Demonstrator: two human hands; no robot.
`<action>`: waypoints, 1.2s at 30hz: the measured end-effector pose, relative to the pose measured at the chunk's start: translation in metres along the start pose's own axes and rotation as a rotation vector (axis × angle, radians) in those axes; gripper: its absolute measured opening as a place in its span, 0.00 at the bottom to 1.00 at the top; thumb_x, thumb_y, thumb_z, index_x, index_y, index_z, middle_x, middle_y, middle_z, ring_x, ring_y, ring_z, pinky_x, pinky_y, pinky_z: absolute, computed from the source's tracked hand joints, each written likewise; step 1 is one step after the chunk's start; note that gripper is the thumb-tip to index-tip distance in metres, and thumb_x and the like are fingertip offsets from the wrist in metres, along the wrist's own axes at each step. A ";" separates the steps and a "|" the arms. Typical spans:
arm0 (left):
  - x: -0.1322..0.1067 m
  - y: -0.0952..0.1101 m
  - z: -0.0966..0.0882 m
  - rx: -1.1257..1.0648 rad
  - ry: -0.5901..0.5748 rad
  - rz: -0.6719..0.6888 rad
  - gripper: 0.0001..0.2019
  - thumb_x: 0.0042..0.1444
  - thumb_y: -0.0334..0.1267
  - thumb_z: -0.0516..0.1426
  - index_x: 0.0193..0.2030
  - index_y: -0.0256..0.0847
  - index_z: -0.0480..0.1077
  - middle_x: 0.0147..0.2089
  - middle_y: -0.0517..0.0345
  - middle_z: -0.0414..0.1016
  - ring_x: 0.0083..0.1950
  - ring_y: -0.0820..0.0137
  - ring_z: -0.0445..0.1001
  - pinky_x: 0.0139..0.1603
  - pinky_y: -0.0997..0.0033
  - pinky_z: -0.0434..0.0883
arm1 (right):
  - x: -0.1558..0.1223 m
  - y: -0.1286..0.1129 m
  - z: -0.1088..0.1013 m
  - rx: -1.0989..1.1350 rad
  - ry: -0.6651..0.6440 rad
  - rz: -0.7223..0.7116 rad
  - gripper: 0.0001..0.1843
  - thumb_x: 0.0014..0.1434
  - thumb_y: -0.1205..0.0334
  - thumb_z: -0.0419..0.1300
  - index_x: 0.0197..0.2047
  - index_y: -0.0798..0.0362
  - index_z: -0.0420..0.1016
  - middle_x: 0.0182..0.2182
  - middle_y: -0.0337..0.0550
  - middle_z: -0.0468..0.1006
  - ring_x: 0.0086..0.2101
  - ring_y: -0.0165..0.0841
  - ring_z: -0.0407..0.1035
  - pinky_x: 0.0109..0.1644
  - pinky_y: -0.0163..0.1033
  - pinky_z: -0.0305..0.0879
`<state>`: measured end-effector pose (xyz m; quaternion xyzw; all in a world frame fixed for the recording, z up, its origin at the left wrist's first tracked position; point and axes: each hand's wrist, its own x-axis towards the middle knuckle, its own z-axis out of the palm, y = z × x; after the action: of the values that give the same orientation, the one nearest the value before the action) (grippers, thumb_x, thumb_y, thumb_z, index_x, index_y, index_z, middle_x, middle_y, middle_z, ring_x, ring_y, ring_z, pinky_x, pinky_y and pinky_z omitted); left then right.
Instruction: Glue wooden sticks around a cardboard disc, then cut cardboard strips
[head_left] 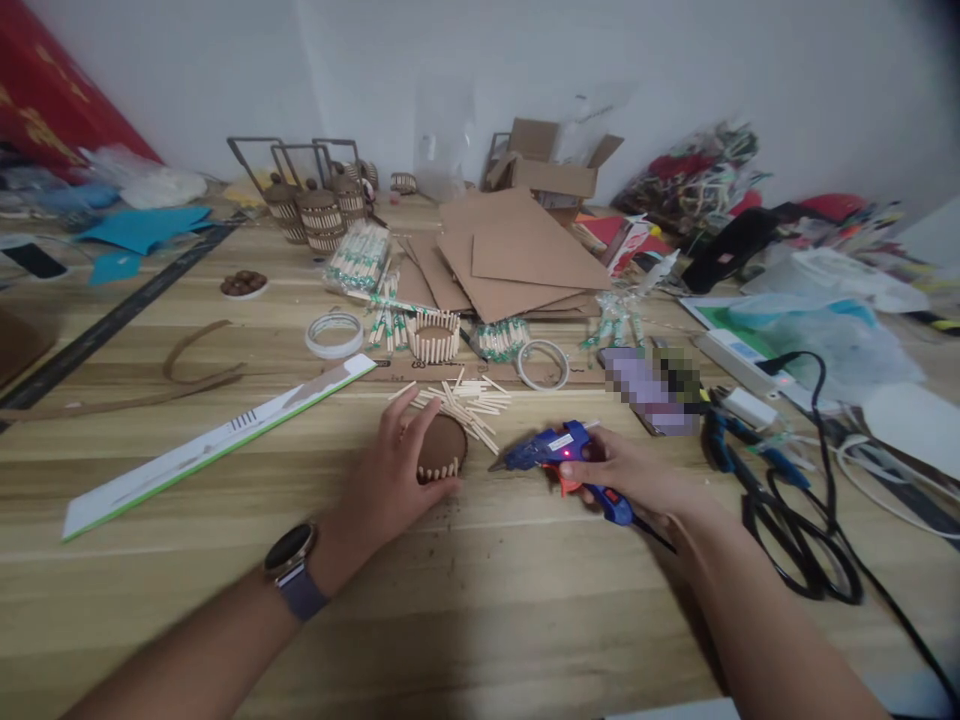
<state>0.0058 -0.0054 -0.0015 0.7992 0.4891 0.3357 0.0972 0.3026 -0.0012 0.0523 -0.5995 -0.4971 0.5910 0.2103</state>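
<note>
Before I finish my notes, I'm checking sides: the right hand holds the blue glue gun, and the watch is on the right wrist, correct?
Not quite: the head view shows the watch on the left wrist. The right hand does hold the blue glue gun.

No legible text, labels or numbers.

The glue gun is smooth plastic

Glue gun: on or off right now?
Apparently on: the glue gun in the right hand shows a lit red light on its blue body.
</note>
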 end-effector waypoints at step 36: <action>0.001 -0.009 0.004 -0.134 -0.085 0.123 0.48 0.51 0.44 0.70 0.72 0.50 0.45 0.72 0.37 0.49 0.74 0.44 0.52 0.69 0.34 0.60 | 0.012 -0.015 0.097 -1.305 0.404 -0.795 0.06 0.62 0.59 0.66 0.35 0.51 0.74 0.35 0.44 0.76 0.40 0.41 0.64 0.44 0.44 0.49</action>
<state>0.0024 0.0013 -0.0087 0.8328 0.4110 0.3390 0.1503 0.2064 -0.0171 0.0378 -0.4749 -0.8725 -0.0596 0.0978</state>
